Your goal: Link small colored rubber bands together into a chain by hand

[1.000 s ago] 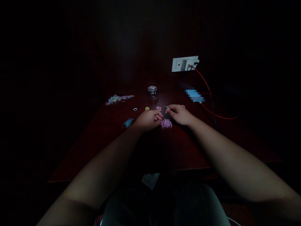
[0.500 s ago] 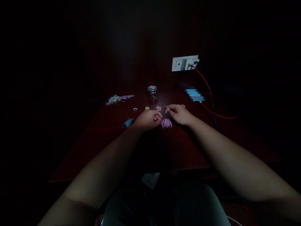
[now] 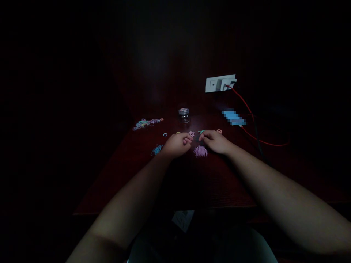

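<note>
My left hand [image 3: 178, 144] is over the table with its fingers curled, beside a small pink group of bands [image 3: 191, 134]. My right hand [image 3: 215, 141] rests to the right, fingers bent, close to some green bands [image 3: 202, 131]. Whether either hand holds a band is too small and dark to tell. Between and just below the hands lies a purple pile of bands [image 3: 201, 151]. A blue pile [image 3: 157, 150] lies left of my left wrist, with a single light blue band [image 3: 165, 134] above it. An orange band [image 3: 219, 131] sits beyond my right hand.
A clear lidded jar [image 3: 184, 116] stands at the back of the dark red table [image 3: 109, 182]. Mixed bands [image 3: 146, 123] lie at the back left. A blurred phone [image 3: 233, 117] at the back right has a red cable running to a wall socket [image 3: 221, 83].
The whole view has shifted, so everything appears lower and further right. My left hand has moved slightly nearer the pink bands and now covers most of the yellow ones.
</note>
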Tool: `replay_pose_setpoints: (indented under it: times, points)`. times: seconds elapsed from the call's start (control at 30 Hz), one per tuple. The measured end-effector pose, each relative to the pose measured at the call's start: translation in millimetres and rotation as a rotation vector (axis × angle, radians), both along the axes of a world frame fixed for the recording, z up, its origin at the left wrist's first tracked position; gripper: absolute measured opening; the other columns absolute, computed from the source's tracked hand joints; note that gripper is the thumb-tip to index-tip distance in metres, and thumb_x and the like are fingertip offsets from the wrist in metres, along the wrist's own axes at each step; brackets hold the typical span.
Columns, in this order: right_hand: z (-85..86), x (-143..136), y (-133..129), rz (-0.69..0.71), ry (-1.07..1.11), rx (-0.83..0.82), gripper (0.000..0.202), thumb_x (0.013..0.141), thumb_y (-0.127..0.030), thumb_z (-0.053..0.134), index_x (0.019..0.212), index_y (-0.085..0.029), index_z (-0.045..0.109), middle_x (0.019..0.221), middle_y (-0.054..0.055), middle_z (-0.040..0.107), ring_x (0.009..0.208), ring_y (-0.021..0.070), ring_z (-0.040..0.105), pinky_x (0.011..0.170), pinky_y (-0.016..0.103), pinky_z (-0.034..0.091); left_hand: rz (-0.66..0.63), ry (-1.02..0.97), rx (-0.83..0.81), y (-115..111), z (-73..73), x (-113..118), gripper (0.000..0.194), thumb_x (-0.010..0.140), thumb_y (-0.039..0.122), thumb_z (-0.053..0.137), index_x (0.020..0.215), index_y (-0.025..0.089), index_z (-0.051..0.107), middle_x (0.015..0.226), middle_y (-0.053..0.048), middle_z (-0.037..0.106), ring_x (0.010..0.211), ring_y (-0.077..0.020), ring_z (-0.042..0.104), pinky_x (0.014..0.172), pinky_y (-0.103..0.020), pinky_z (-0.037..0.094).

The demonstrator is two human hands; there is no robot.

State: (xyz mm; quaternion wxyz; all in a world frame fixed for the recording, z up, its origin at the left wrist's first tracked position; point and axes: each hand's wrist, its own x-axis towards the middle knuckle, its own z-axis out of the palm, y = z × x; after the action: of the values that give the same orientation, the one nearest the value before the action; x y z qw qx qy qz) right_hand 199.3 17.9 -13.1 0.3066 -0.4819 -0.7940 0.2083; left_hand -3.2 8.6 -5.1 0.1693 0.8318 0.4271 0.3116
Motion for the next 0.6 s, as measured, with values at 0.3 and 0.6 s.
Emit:
replay_pose_setpoints:
  times: [0.3,0.6]
  points:
    - [-1.0,-1,-2,-0.002,0.006,-0.061,0.022,0.081,-0.025,0.043,0.083,-0.015,0.063,0.064,0.000,0.055,0.058,0.0128,0.047,0.058,0.025,0.035,0.704,-0.418,0.207,52,-13.2,-116,0.026,0.079,0.018,0.047,0.101,0.015,0.062,0.099,-0.007,0.067,0.087,-0.0157,0.062,0.085,-0.029,0.049]
    - [-4.2,-1,1,0.041,0.010,-0.036,0.021,0.083,-0.022,0.044,0.083,-0.015,0.064,0.072,0.002,0.059,0.064,0.0139,0.052,0.063,0.026,0.038,0.724,0.195,0.081,86,-24.9,-149,0.030,0.079,0.024,0.049,0.105,0.022,0.064,0.121,-0.008,0.060,0.116,-0.0286,0.049,0.102,-0.042,0.038]
